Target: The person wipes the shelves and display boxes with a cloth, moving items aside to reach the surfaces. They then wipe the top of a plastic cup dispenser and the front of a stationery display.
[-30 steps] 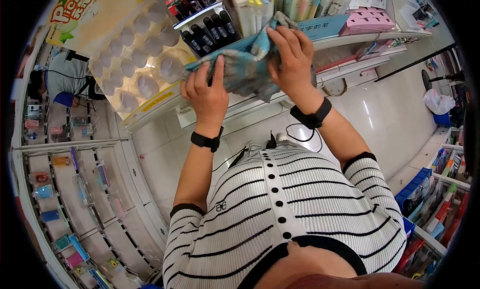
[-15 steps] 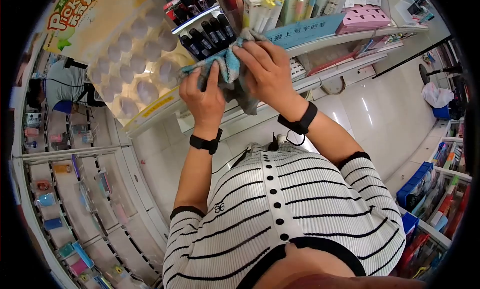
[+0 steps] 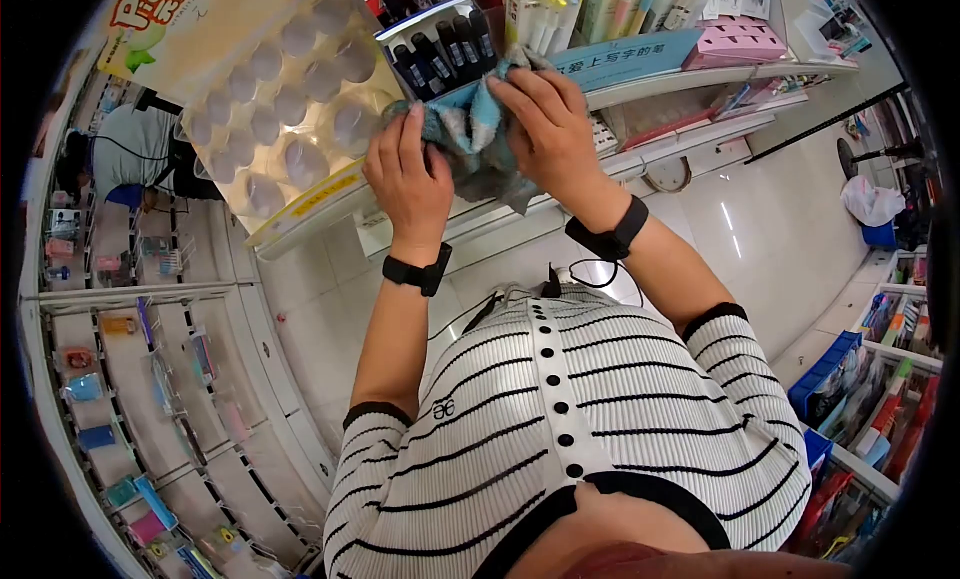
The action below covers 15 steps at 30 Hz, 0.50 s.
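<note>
A grey and turquoise cloth [image 3: 480, 144] is bunched at the front edge of a display shelf, its lower end hanging over the edge. My left hand [image 3: 412, 184] holds its left side, fingers pressed into the fabric. Gripping the right side, my right hand [image 3: 555, 139] has its fingers curled over the upper part. Just behind the cloth stands a rack of black-capped markers [image 3: 445, 54]. A blue label strip with writing [image 3: 630, 64] runs along the shelf to the right of my right hand.
Left of the cloth lies a yellow display board with round clear cups [image 3: 305, 164]. Boxed pens [image 3: 540, 14] and a pink box [image 3: 738, 44] line the shelf. Hanging goods [image 3: 97, 437] are at left, blue bins [image 3: 830, 374] at right.
Both hands and the cloth have shifted slightly to the right and up in view. The marker rack also appears further right. The view itself has moved a little.
</note>
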Available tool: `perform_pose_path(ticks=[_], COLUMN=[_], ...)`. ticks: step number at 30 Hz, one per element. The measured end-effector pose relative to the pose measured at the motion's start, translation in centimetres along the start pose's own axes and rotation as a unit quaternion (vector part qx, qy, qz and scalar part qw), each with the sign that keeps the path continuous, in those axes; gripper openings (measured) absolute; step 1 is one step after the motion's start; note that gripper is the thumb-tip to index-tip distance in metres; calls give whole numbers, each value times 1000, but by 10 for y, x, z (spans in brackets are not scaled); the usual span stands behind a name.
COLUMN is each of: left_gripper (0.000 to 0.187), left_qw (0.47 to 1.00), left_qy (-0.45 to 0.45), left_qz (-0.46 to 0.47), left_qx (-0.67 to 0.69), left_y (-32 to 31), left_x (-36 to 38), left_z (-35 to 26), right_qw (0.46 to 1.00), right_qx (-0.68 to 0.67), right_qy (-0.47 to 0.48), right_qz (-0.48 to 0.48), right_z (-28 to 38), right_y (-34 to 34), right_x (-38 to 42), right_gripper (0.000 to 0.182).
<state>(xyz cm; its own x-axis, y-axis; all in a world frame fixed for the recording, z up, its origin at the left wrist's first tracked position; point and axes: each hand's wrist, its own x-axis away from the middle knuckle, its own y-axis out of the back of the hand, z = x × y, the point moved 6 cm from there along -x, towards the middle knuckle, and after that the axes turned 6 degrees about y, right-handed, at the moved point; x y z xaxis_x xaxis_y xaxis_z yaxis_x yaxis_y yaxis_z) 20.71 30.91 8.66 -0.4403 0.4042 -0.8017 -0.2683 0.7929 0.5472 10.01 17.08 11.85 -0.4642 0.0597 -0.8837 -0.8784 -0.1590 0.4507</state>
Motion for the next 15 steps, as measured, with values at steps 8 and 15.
perform_pose_path(ticks=[8, 15], left_gripper=[62, 64], left_qw=[998, 995], left_qy=[20, 60], left_qz=[4, 23], left_qx=[58, 73], left_y=[0, -6], left_x=[-3, 1], left_z=[4, 13], right_qw=[1000, 997], right_qx=[12, 31], right_qy=[2, 68], right_qz=[0, 14], right_z=[7, 19], right_y=[-1, -18], right_x=[-1, -3], right_gripper=[54, 51])
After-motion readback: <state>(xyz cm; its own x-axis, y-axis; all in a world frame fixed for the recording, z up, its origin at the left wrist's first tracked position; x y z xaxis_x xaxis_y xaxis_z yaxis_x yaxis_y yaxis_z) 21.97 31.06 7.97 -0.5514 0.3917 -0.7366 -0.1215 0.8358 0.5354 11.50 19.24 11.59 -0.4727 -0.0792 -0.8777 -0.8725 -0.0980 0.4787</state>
